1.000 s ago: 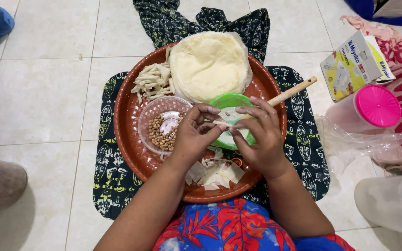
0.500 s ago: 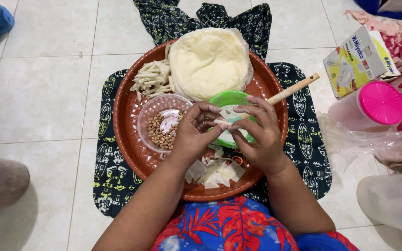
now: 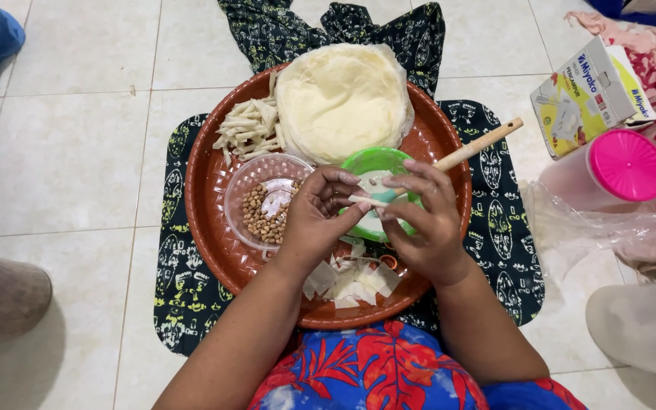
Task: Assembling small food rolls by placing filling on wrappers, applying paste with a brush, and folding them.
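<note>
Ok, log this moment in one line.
left hand: pinching thin pastry roll | right hand: pinching same roll | position: over green bowl | base: brown tray

A dark patterned cloth lies on the tiled floor. To the right stand a cardboard box and a pink-lidded tub, with clear plastic beside them.
</note>
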